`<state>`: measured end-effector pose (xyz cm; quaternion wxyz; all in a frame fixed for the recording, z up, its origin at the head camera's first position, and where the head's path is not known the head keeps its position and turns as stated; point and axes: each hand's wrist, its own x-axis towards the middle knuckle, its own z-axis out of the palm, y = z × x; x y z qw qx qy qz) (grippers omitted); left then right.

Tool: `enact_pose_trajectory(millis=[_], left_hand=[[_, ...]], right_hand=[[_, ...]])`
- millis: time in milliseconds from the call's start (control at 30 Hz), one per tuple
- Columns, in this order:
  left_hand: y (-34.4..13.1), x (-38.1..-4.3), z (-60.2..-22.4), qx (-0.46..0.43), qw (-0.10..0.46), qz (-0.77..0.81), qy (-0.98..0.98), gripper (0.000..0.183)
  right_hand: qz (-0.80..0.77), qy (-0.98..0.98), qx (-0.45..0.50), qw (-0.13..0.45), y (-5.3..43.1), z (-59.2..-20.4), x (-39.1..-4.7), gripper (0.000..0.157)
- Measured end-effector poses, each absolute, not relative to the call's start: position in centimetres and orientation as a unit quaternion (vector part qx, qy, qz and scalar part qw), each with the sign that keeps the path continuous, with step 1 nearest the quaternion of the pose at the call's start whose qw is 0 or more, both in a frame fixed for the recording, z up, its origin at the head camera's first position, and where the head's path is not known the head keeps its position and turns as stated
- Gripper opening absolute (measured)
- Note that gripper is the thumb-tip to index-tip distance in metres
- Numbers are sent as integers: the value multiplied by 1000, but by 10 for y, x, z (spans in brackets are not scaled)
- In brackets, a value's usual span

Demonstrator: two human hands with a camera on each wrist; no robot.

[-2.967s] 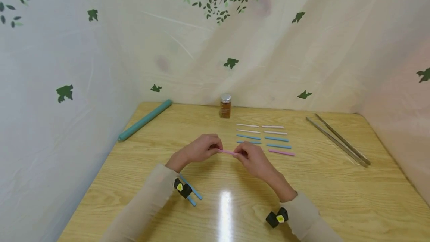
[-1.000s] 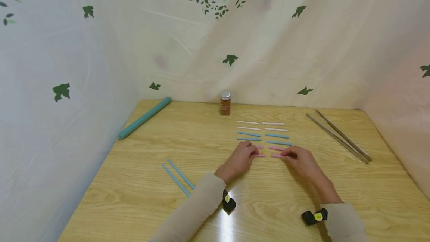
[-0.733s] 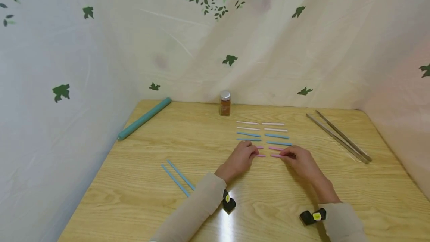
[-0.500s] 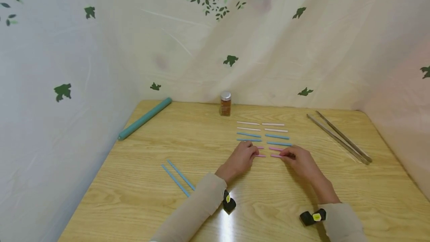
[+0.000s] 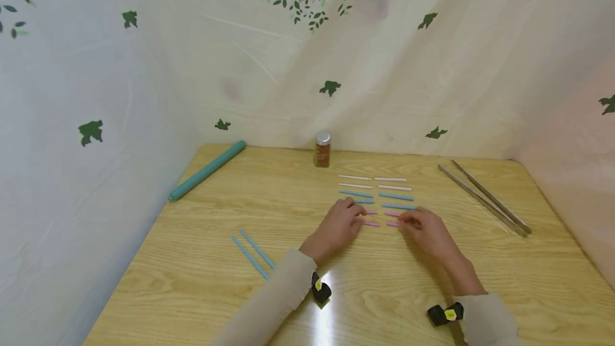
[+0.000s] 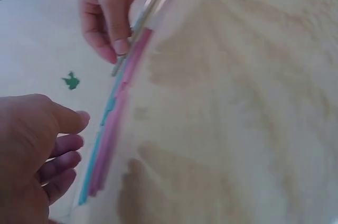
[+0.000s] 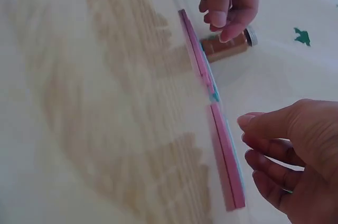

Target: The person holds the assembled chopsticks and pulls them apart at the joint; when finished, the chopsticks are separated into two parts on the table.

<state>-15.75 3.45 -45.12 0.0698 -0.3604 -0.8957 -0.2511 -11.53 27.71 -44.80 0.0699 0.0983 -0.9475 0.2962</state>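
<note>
Two short pink sticks lie end to end with a small gap between them, the left piece (image 5: 371,223) and the right piece (image 5: 393,223), in front of another pink pair. My left hand (image 5: 336,228) hovers by the left pieces, its fingers loosely bent and apart from them in the left wrist view. Close by the right pieces is my right hand (image 5: 430,234), covering their outer ends in the head view. In the right wrist view its thumb and fingers (image 7: 247,121) are clear of the pink sticks (image 7: 227,166) and hold nothing.
Behind lie rows of blue sticks (image 5: 396,196) and pale pink sticks (image 5: 395,188). Two longer blue sticks (image 5: 251,257) lie left of my left forearm. A spice jar (image 5: 323,150), a green rod (image 5: 207,171) and metal tongs (image 5: 485,199) lie farther out.
Three seconds ago both hands pinched one pink stick near the middle; now two pink pieces lie in front of the rows. Both hands have just let go, and the left has drawn back slightly left.
</note>
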Motion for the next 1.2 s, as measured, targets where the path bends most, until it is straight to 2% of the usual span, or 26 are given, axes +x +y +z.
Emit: enact_pose_trajectory(millis=[233, 367, 767, 1000, 1200], left_hand=[[-14, -173, -431, -310, -39, -318, -895, 15], [-54, -184, -427, -306, -72, -360, -878, 13], [-164, -194, -429, -266, -114, -401, -869, 21], [-200, -189, -435, -256, -125, -403, -870, 21], [-212, -184, -441, -274, -121, -412, -861, 17]], right_hand=[[338, -929, 128, 81, 247, -444, -110, 15], [362, -914, 161, 88, 224, -444, -108, 20], [451, -863, 225, 27, 147, -446, -90, 30], [488, -836, 249, -39, 107, -452, -75, 31], [508, -823, 237, -95, 83, -452, -65, 31]])
